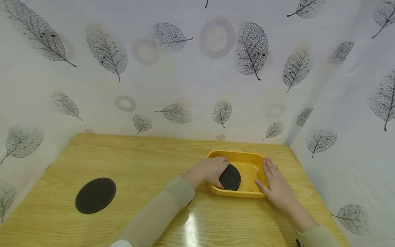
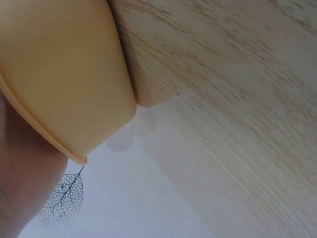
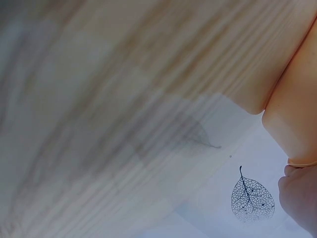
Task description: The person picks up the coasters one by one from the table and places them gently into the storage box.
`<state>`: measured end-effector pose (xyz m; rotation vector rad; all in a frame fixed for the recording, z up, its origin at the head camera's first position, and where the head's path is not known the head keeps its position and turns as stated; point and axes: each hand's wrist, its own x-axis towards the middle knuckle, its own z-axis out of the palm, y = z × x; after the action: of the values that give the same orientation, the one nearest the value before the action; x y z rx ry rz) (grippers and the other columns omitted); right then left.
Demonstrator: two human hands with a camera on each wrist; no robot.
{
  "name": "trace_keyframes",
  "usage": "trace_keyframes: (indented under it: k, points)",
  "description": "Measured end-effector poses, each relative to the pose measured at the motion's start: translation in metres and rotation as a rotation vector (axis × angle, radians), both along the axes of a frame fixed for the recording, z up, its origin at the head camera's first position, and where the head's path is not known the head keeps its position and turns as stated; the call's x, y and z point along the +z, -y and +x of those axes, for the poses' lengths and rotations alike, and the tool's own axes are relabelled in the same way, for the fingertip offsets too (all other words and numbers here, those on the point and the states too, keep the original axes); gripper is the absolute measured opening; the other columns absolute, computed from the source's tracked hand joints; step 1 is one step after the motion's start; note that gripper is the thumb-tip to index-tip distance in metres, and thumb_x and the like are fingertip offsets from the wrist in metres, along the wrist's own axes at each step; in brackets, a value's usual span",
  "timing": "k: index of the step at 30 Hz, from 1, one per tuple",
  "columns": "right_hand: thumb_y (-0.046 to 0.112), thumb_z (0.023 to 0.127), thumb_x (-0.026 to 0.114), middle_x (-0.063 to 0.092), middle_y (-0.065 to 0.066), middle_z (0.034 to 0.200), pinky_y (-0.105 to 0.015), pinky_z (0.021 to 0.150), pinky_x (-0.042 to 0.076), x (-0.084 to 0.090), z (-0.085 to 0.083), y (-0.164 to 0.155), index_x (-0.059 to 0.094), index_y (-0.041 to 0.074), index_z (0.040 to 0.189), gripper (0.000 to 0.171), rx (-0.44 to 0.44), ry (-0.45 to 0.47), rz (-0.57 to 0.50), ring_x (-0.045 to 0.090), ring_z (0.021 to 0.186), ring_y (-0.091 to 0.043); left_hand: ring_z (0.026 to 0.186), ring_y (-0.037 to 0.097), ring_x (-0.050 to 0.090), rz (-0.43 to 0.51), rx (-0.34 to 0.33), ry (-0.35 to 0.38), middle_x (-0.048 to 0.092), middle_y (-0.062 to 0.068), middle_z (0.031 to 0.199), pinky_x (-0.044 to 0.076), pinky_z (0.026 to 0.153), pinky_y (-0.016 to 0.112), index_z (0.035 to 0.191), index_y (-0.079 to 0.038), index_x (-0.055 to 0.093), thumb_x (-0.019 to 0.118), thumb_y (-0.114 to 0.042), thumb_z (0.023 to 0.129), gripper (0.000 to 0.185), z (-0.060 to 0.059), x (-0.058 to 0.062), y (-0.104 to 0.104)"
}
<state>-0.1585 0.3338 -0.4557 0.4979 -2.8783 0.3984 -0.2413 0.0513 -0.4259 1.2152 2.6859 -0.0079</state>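
From my remote seat I see a light wooden table (image 1: 132, 161) with a pale grain and a bright glare patch near its 6 o'clock edge. A second dark round coaster (image 1: 95, 195) lies flat on the wood toward 8 o'clock, alone, well apart from everything else. A white curtain (image 1: 185, 68) printed with grey skeleton leaves and faint rings closes the table in from 9 o'clock through 12 to 3 o'clock. Both wrist views show the same wood grain and one printed leaf (image 3: 252, 197) against the cloth.
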Motion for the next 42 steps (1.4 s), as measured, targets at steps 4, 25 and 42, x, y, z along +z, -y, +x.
trace_keyframes:
  k: [4,25,42]
  points:
    - [0.041,0.107,0.059,0.021,-0.033,0.172,-0.029,0.136,-0.004,-0.001,0.0,-0.001,0.026,-0.014,0.162,0.085,-0.001,-0.001,-0.002,0.024,0.159,-0.05,0.152,0.019,0.046,0.001,-0.001,0.002,0.043,0.004,0.167,0.046,0.122,0.031,0.167,-0.014,0.034,0.082,-0.06,0.087,0.105,-0.001,-0.002,0.0]
    - [0.04,0.106,0.06,0.022,-0.035,0.17,-0.031,0.137,-0.003,0.001,0.0,0.001,0.027,-0.015,0.161,0.085,0.003,-0.002,-0.009,0.025,0.159,-0.051,0.154,0.022,0.045,0.162,-0.002,0.038,0.043,0.008,0.168,0.039,0.128,0.035,0.165,-0.01,0.037,0.07,-0.048,0.102,0.081,0.007,0.007,0.035]
    - [0.041,0.107,0.059,0.02,-0.033,0.172,-0.037,0.138,0.001,0.001,-0.001,0.0,0.027,-0.015,0.161,0.084,-0.003,0.005,-0.005,0.025,0.158,-0.052,0.149,0.033,0.05,0.315,0.055,-0.017,0.049,0.017,0.163,0.043,0.125,0.048,0.161,-0.003,0.044,0.073,-0.04,0.1,0.077,0.017,0.013,0.101]
